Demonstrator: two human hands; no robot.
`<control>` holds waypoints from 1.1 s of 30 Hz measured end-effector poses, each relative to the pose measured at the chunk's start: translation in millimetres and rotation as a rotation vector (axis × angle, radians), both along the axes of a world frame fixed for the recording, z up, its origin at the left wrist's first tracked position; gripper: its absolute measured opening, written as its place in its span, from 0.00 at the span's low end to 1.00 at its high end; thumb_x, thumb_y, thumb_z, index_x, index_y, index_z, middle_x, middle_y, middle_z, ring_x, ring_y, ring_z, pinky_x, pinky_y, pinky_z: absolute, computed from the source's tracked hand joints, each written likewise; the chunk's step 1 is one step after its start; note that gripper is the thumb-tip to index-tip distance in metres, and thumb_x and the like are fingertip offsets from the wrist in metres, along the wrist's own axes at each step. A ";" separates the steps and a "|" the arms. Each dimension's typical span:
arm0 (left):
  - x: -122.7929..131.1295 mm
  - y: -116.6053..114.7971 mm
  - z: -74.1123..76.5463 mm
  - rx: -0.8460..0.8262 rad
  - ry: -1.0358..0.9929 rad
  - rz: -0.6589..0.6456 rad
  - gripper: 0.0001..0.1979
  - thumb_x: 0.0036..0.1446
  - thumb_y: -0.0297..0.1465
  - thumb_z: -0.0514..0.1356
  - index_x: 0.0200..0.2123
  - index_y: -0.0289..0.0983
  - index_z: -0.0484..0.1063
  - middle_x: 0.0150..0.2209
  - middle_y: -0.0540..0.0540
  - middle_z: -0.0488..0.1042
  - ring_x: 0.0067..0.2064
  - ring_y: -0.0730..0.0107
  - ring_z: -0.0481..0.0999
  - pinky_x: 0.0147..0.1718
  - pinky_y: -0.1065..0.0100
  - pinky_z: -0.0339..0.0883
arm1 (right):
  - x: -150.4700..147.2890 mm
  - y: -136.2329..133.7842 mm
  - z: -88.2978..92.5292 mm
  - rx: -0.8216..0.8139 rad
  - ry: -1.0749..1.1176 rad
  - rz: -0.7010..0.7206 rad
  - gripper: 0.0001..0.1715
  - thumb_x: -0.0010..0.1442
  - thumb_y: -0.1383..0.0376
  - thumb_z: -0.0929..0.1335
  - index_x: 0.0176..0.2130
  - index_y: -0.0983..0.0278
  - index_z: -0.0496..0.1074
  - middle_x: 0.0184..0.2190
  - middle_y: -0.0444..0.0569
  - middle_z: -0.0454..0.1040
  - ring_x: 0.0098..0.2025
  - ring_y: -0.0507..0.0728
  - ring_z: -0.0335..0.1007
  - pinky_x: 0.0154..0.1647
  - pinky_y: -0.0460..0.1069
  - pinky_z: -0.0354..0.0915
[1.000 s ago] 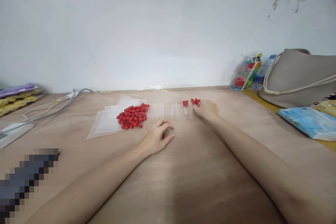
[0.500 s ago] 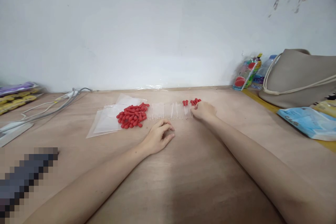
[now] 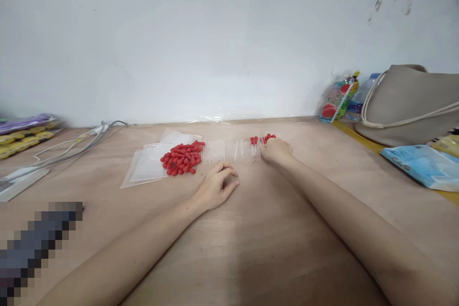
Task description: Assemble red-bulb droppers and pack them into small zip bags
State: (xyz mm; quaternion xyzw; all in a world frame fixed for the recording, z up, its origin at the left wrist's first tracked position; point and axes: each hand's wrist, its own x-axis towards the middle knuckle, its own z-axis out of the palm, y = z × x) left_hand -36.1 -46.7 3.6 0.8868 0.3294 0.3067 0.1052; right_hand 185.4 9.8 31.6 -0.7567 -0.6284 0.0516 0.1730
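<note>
The row of clear tubes [image 3: 229, 151] lies side by side on the table, just right of the heap of red bulbs [image 3: 181, 158]. Near the row's right end, a pair of red bulbs [image 3: 254, 140] sits at the far ends of tubes, and a small cluster of red bulbs [image 3: 269, 137] shows just beyond the right hand [image 3: 278, 150]. That hand is at the right end of the row, fingers curled in; the knuckles hide the fingertips, so I cannot tell whether they are pinched on a tube, a bulb or nothing. The left hand [image 3: 217, 185] rests on the table in front of the row, loosely curled, thumb apart from the fingers and nothing between them.

The step in hand looks to be placing or lining up bulb-ended tubes at the right end. From here the move seems to call for a light fingertip grip and a level hand, since such thin tubes could roll against their neighbours.

Plastic bags [image 3: 141, 167] lie flat beside and partly under the heap. Farther out are cables [image 3: 91, 141] on the left, and bottles [image 3: 337, 103], a grey bag [image 3: 409, 105] and a blue packet [image 3: 423, 166] on the right.
</note>
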 end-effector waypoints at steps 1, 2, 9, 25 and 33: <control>-2.1 2.4 1.5 0.046 0.003 0.047 0.06 0.54 0.31 0.55 0.36 0.38 0.69 0.38 0.45 0.67 0.37 0.67 0.67 0.37 0.64 0.63 | -0.8 -3.8 3.5 0.010 -0.002 -0.014 0.18 0.56 0.59 0.58 0.35 0.68 0.70 0.36 0.62 0.72 0.41 0.64 0.68 0.37 0.53 0.60; -5.2 5.7 4.1 0.103 0.022 0.111 0.06 0.54 0.31 0.55 0.35 0.38 0.69 0.37 0.45 0.67 0.38 0.66 0.67 0.38 0.62 0.62 | -1.6 -8.4 6.1 0.029 -0.006 -0.032 0.18 0.57 0.59 0.57 0.36 0.68 0.69 0.35 0.62 0.72 0.39 0.63 0.68 0.36 0.53 0.60; -41.6 33.3 38.4 0.274 0.416 0.619 0.09 0.54 0.35 0.54 0.31 0.35 0.67 0.33 0.41 0.67 0.40 0.54 0.64 0.39 0.54 0.55 | 0.6 -51.2 -20.6 0.414 0.077 0.410 0.11 0.60 0.62 0.56 0.35 0.65 0.62 0.31 0.53 0.70 0.33 0.57 0.66 0.34 0.50 0.59; -45.9 34.3 50.7 0.248 0.397 0.654 0.10 0.51 0.28 0.54 0.19 0.35 0.62 0.26 0.43 0.64 0.39 0.55 0.66 0.38 0.57 0.57 | 6.6 -60.0 -44.4 0.577 0.166 0.544 0.13 0.61 0.64 0.57 0.41 0.64 0.66 0.34 0.52 0.72 0.37 0.57 0.67 0.39 0.52 0.61; -0.3 -4.3 16.6 0.054 0.220 0.147 0.02 0.50 0.28 0.54 0.29 0.36 0.66 0.28 0.47 0.68 0.30 0.67 0.68 0.29 0.66 0.63 | 9.0 -60.9 -46.8 0.543 0.273 0.546 0.09 0.59 0.65 0.58 0.39 0.64 0.63 0.32 0.51 0.70 0.34 0.56 0.67 0.35 0.51 0.63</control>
